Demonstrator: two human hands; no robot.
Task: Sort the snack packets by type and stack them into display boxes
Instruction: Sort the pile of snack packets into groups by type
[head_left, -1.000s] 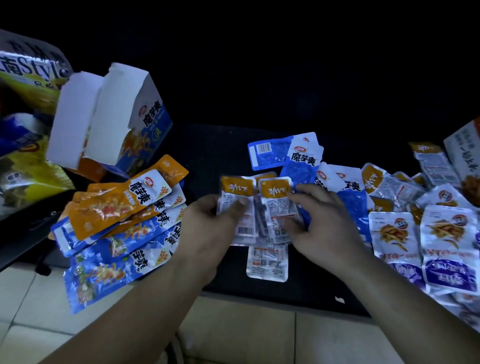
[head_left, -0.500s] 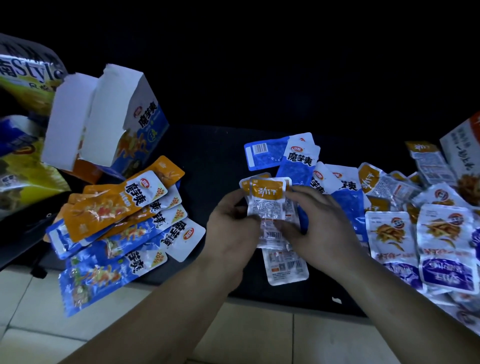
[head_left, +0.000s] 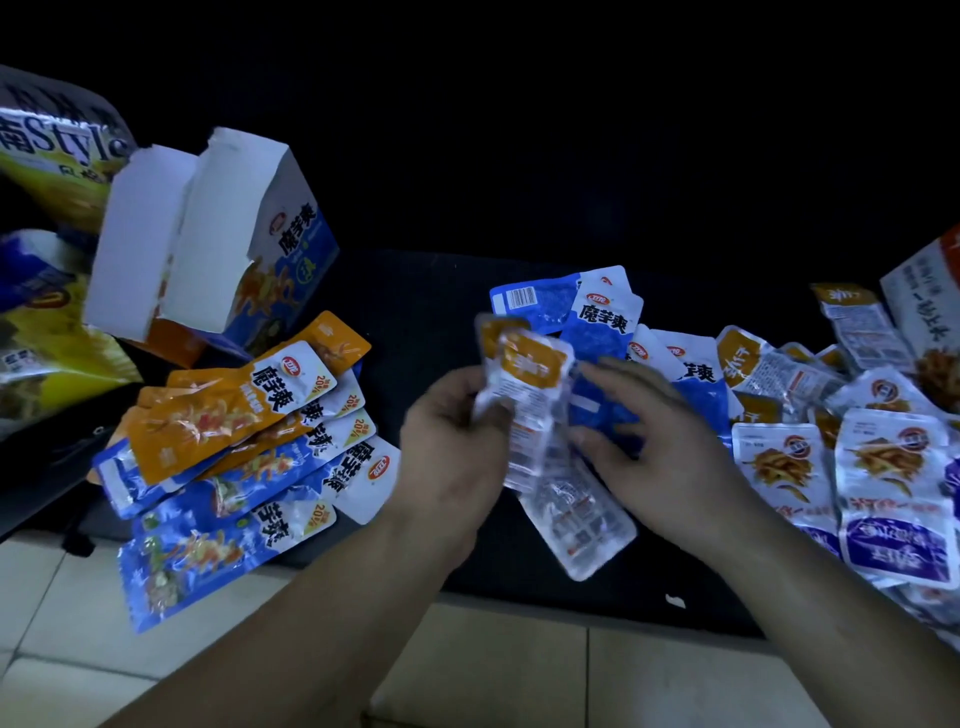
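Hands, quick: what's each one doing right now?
Left hand: grips a small stack of orange-topped snack packets.
Right hand: open, fingers spread beside that stack, gripping nothing.

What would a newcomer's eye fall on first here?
At centre, the left hand grips a small bundle of orange-topped packets, with the right hand open beside it. To the left, long orange and blue packets lie fanned below a tilted open display box; a loose pile of mixed packets crowds the right.

Dark surface (head_left: 426, 312), snack packets (head_left: 223, 415) spread across it, open display box (head_left: 234, 244)
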